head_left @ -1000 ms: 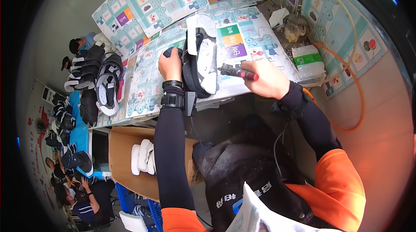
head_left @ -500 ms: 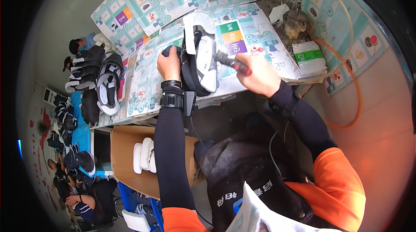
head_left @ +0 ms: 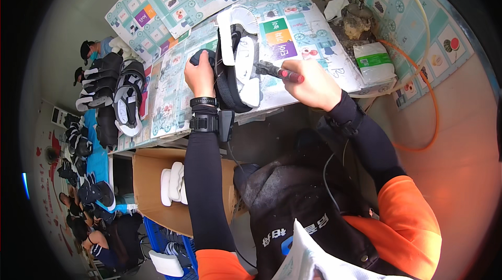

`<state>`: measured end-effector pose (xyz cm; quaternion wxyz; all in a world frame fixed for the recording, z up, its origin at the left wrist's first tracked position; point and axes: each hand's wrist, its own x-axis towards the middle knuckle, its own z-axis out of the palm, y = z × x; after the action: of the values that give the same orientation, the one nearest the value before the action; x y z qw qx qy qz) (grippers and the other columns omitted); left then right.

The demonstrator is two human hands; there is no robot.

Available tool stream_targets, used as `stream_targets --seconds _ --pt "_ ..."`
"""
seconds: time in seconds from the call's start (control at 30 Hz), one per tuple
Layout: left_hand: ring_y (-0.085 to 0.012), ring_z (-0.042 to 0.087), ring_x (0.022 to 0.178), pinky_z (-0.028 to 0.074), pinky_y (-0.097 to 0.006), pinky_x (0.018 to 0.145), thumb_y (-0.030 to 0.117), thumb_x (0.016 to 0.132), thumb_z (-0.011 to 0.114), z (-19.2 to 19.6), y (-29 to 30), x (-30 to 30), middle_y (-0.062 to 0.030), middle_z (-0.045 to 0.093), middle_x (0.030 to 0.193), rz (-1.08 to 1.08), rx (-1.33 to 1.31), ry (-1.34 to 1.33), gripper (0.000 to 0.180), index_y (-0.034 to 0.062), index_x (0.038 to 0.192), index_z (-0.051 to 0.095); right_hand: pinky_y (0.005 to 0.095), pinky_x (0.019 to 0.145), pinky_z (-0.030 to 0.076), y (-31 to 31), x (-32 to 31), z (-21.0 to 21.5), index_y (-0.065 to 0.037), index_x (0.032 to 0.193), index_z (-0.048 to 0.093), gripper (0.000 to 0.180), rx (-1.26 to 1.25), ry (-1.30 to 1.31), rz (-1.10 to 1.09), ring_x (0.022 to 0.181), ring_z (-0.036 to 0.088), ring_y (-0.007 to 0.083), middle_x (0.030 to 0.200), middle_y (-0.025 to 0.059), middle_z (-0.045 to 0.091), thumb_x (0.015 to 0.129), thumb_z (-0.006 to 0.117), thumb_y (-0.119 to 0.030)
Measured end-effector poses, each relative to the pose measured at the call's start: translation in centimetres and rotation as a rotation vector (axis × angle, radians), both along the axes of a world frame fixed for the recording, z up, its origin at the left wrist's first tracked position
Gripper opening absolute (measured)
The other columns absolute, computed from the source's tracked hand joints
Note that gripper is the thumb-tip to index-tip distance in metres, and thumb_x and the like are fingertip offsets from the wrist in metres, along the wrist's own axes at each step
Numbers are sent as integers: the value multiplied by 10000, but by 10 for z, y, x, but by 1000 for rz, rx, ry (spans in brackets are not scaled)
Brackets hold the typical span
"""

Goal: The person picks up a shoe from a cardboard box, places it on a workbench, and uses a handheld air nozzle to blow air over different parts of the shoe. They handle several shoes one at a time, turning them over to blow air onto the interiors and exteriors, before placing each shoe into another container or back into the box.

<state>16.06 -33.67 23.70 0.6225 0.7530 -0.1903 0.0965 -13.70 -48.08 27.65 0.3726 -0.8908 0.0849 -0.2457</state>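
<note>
A black shoe [head_left: 230, 84] with a white underside [head_left: 244, 60] lies on its side on the bench, its long side running away from me. My left hand [head_left: 200, 77] is closed on the shoe's black upper at its left side. In my right hand [head_left: 316, 82] is a pair of pliers [head_left: 269, 70] with red handles, gripped in the closed fist. The dark head of the pliers is at the right edge of the white underside; whether it bites the material I cannot make out.
Several black and white shoes [head_left: 128, 97] stand at the bench's left end. Below is a cardboard box [head_left: 151, 196] with white padded pieces [head_left: 175, 183]. On the right are a white and green packet [head_left: 374, 63] and an orange hose [head_left: 429, 102]. People [head_left: 99, 243] sit far left.
The pliers, blurred before, now show sharply and sit slightly nearer the shoe. My left hand and the shoe have shifted slightly left. The left hand keeps its hold.
</note>
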Motion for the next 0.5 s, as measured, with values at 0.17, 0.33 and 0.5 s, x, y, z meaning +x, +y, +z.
stream_targets --seconds 0.17,0.33,0.5 --pt "-255 729 874 546 -376 832 286 911 732 4 0 -9 -156 774 985 34 -25 57 363 -53 1042 736 493 649 485 -2 -4 -4 7 805 620 119 -57 135 152 722 615 484 724 260 617 856 579 -92" --pt "-239 721 875 546 -368 826 280 912 736 5 -1 -16 -153 770 981 -22 -91 49 358 -59 1028 731 503 659 481 -4 -6 -6 7 871 618 68 -58 -78 -146 739 612 490 725 258 607 851 570 -37" --pt "-112 642 766 498 -287 715 192 949 724 6 -2 -18 -28 744 908 4 -89 25 232 -34 994 754 497 639 474 1 -14 1 6 857 602 52 -82 -186 -190 707 605 488 719 253 601 839 561 -19"
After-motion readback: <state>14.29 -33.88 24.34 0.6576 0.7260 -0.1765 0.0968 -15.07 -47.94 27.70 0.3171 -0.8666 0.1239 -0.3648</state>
